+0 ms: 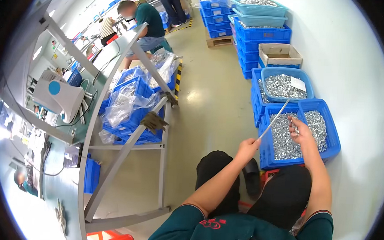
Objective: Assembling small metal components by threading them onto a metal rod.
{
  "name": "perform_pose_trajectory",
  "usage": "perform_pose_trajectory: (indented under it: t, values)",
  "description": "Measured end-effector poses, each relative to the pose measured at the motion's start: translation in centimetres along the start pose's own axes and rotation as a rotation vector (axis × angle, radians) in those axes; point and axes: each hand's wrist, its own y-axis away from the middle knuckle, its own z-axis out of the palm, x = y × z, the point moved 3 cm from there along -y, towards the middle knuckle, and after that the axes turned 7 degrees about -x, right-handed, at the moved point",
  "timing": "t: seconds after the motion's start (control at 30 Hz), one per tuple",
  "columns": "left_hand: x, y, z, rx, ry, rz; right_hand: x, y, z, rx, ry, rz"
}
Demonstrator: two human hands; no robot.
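My left hand (247, 150) is closed around the lower end of a thin, pale rod (274, 119), which slants up and to the right over a blue bin. Above the same bin, my right hand (301, 130) has its fingers curled; whatever they hold is too small to make out against the shiny background. Small silvery metal parts (283, 143) fill the left compartment of the blue bin (336, 141), and more metal parts (317, 125) lie in its right one. The rod's upper end reaches toward the rim of a light-blue basket (310, 84) of similar parts.
Stacked blue crates (264, 35) and a cardboard box (281, 49) line the white wall. On the left stands a grey metal-framed workbench (126, 147), with plastic-covered blue crates (136, 117) beside it. A seated person (149, 23) works farther off.
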Motion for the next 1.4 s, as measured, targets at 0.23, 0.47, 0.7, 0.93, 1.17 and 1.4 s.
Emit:
perform_pose_trajectory:
  t: [0.23,0.47,0.7,0.93,1.17,1.4]
  values:
    - [1.2,-0.7,0.6,0.003,-0.166,0.011,-0.3,0.2,-0.6,-0.041,-0.254,-0.021]
    - [1.2,-0.8,-0.2,-0.042,-0.161,0.013,-0.5,-0.1,-1.2,-0.045,-0.247,-0.089]
    - [0.8,-0.4,-1.0,-0.107,-0.279,-0.004,-1.1,-0.3,-0.8,-0.097,-0.364,-0.197]
    - [0.9,0.2,-1.5,-0.116,-0.232,-0.018,-1.7,0.8,0.9,-0.143,-0.445,-0.216]
    - [0.2,-0.4,-1.9,-0.035,-0.268,0.045,-2.3,2.0,1.3,-0.181,-0.005,-0.244]
    - [1.2,-0.2,-2.5,-0.077,-0.259,0.070,-2.7,1.5,1.1,-0.244,-0.287,-0.231]
